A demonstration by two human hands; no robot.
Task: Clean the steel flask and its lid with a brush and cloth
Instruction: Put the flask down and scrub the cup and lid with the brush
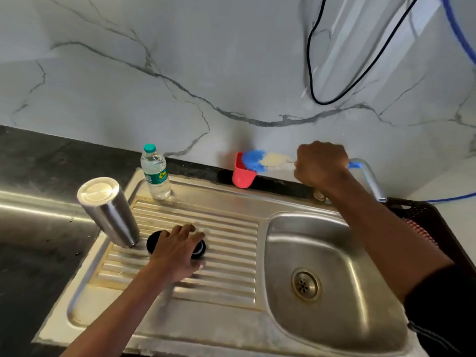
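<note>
Lying directly beneath the left hand (177, 249), the round black lid (153, 242) is found on the ribbed steel drainboard of the sink (231, 222). It is just beside the steel flask (110, 212), which stands on end to its left, long axis vertical, smooth-walled and brushed. The left hand's fingers are spread and curved over the lid; whether it is actually gripped cannot be told. The right hand (320, 163) is clamped round the handle of the brush (257, 161), well apart at the back wall. The brush's long axis runs leftward, with its soft blue-and-cream bristles over a red plastic cup (242, 177). The brush is judged to need bringing forward to the lid.
</note>
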